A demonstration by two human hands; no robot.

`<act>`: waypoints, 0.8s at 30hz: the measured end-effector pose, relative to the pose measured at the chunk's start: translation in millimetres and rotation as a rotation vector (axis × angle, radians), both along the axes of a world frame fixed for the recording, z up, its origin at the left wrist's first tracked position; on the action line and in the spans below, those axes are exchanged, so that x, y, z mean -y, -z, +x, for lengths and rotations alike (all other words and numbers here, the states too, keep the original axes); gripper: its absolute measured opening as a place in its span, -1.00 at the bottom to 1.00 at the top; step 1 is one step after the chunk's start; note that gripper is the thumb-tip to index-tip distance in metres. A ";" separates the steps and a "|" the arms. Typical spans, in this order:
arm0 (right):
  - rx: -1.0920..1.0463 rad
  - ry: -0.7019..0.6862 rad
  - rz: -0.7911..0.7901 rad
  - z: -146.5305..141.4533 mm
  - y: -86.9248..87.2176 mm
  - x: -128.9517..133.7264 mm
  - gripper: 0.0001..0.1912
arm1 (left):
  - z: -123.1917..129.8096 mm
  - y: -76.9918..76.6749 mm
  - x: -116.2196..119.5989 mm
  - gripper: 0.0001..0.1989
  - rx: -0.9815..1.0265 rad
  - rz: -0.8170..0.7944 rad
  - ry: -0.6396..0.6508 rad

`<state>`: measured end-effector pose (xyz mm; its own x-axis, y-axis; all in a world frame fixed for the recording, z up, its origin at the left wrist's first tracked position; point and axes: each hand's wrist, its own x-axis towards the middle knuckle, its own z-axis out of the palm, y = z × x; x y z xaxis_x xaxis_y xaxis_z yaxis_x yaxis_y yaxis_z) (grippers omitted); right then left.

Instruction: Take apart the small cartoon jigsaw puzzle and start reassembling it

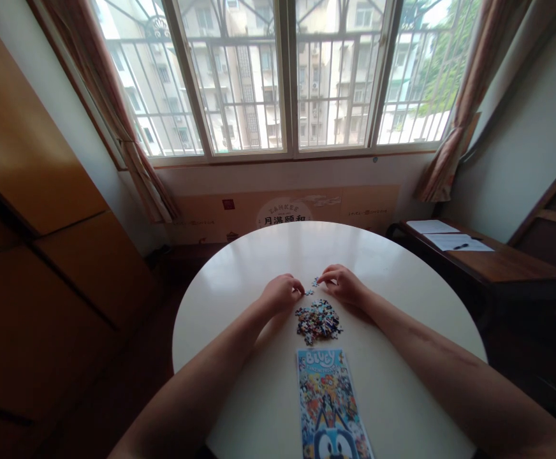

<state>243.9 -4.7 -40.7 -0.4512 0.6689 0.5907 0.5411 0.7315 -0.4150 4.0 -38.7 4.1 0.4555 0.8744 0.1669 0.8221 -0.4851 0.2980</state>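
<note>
My left hand rests on the white round table, fingers curled, its tips at a small pale-blue jigsaw piece. Opposite it, my right hand has thumb and forefinger drawn together on another light-blue jigsaw piece. The fingertips partly cover both pieces. Just nearer to me lies a heap of mixed-colour jigsaw pieces. Below the heap, a tall printed picture sheet or box lid with "Bluey" lettering and cartoon dogs lies flat, its near end cut off by the frame.
The round table has its far edge near the wall under a barred window. To the right stands a brown wooden side table bearing papers and a dark pen. Wooden cabinets line the left.
</note>
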 end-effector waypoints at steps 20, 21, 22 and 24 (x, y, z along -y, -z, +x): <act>0.067 0.024 0.025 4.8 -9.4 3.5 -0.69 | 11.1 1.4 12.3 -0.85 0.097 0.024 0.205; 0.061 0.031 0.028 4.8 -10.1 3.1 -0.69 | 12.1 1.4 12.9 -0.85 0.100 0.021 0.208; 0.056 0.035 0.030 4.4 -10.8 3.0 -0.68 | 12.9 1.5 13.4 -0.85 0.102 0.017 0.209; 0.049 0.035 0.034 3.2 -12.2 3.4 -0.68 | 14.0 1.5 13.8 -0.87 0.102 0.009 0.210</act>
<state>247.1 -8.1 -28.5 -0.4571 0.6646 0.5911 0.5856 0.7251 -0.3624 18.0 -52.5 2.6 0.6079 0.7604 0.2286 0.6683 -0.6454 0.3698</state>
